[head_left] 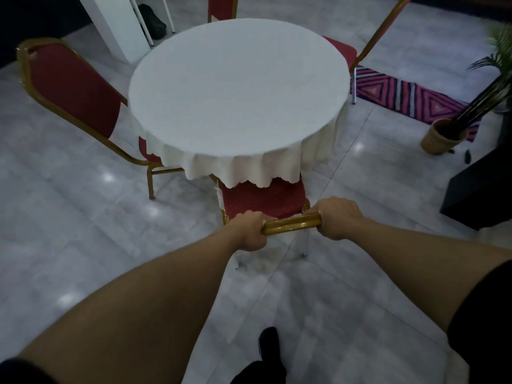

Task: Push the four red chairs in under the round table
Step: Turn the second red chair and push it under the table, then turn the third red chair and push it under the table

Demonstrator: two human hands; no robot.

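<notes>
I see dim, bluish light | ceiling-lamp glare spots on floor tiles (108, 177) | soft motion blur overall | wide-angle bending at edges, esp. far left/right

Patterned rug (410, 99), potted plant (454, 126), grey tiled floor (83, 217)

I'm reaching both bare arms straight out ahead, elbows nearly locked. My left hand (249, 231) is curling knuckles-up around the left end of the chair rail (291, 223), my right hand (339, 217) is wrapping the right end likewise, wrists level, hands apart.
</notes>
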